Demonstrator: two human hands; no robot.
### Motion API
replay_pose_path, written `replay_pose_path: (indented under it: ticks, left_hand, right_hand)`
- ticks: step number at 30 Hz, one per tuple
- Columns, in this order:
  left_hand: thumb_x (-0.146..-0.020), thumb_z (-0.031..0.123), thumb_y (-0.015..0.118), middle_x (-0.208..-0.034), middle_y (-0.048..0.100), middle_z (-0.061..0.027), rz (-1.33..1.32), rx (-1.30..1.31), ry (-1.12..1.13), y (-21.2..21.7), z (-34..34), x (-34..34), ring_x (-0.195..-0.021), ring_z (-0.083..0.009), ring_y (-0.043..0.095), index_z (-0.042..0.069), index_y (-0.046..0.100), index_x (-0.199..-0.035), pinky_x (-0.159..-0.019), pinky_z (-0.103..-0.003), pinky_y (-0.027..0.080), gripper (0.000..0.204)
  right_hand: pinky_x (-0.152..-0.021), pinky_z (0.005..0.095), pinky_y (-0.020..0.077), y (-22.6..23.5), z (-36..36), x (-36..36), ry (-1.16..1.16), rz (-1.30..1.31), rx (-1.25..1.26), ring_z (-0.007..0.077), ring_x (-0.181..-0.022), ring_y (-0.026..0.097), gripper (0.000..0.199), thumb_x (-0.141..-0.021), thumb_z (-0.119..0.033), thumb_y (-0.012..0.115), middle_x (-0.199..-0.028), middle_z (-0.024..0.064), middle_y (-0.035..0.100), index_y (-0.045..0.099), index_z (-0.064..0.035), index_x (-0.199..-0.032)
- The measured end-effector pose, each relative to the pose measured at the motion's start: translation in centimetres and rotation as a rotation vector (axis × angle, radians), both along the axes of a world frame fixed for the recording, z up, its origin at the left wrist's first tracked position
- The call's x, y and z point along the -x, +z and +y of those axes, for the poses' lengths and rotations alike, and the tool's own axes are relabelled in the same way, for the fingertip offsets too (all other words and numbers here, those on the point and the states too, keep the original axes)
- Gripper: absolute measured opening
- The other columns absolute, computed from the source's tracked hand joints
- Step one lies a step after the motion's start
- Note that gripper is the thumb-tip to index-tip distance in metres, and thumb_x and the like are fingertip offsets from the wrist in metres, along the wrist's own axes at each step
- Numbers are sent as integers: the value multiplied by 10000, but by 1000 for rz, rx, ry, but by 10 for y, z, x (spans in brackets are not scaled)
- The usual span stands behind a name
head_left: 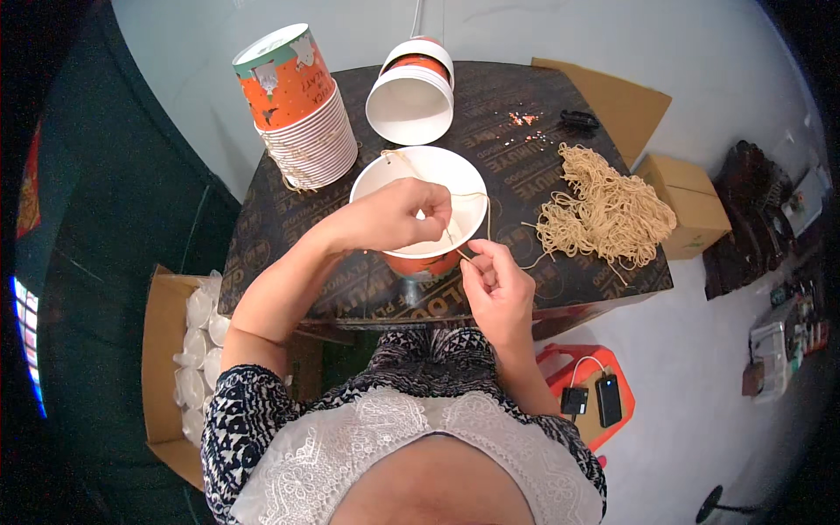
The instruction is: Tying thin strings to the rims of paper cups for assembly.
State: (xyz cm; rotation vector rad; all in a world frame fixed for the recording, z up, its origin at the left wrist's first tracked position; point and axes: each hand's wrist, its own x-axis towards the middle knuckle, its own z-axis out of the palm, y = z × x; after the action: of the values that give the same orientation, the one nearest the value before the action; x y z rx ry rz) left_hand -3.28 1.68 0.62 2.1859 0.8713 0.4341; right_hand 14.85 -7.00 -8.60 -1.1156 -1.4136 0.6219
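The paper cup (pixel 420 206) under the left hand (pixel 398 214) is smooth and matt white inside, like the stacked paper cups (pixel 302 114). The string (pixel 459 254) pinched by the right hand (pixel 494 280) looks thin and fibrous; the pile of cords (pixel 604 210) is rough. The printed cardboard tabletop (pixel 516 149) is matt.

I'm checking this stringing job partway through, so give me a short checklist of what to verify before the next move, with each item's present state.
1. Left hand steadies the open paper cup at its rim: ok.
2. Right hand pinches the string beside the cup: ok.
3. String passes through the cup wall: cannot tell, hidden by the fingers.
4. Pile of loose strings lies within reach on the table: ok.
5. Stack of cups lies tipped but resting on the table: ok.
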Motion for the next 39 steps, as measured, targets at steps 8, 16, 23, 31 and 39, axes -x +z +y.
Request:
replay_pose_path:
  ticks: [8, 16, 23, 31, 39]
  left_hand:
    - [-851, 98, 532, -765, 652, -93, 80, 82, 97, 11, -3, 4, -729, -182, 602, -15, 609, -893, -693, -341, 492, 143]
    - [-892, 103, 529, -1007, 703, -156, 66, -61, -54, 8, -5, 1, -979, -264, 656, -22, 655, -1121, -865, -374, 491, 289]
    - [-871, 103, 588, -861, 696, -106, 225, 79, -208, -2, 10, -7, -776, -168, 621, -32, 666, -980, -744, -311, 490, 191]
    - [-871, 126, 590, -755, 625, -9, -71, 229, -40, -12, 12, -1, -737, -85, 560, 10, 603, -810, -687, -250, 451, 131]
    - [-908, 204, 651, -650, 617, -11, -113, 190, 97, 8, -8, 0, -657, -83, 551, 3, 592, -646, -632, -258, 435, 336]
  right_hand:
    - [-544, 308, 484, -2, 8, 5, -11, -108, -134, 212, -598, 631, 102, -839, -23, 697, -802, 107, 641, 629, -24, -915]
    - [-541, 323, 473, 1, 9, 6, -40, -106, -183, 220, -606, 618, 102, -828, -7, 696, -768, 111, 604, 611, -14, -883]
    - [-507, 213, 389, -7, 11, 14, -54, -7, -210, 41, -581, 483, 51, -859, 39, 665, -736, 27, 575, 618, 24, -873]
    - [-565, 314, 495, -3, 10, 3, -47, -31, -168, 218, -639, 654, 99, -857, -5, 682, -807, 119, 629, 618, -5, -932]
    - [-502, 282, 413, -3, 9, -2, -29, -48, -156, 136, -536, 508, 78, -843, 18, 666, -733, 75, 554, 612, -14, -890]
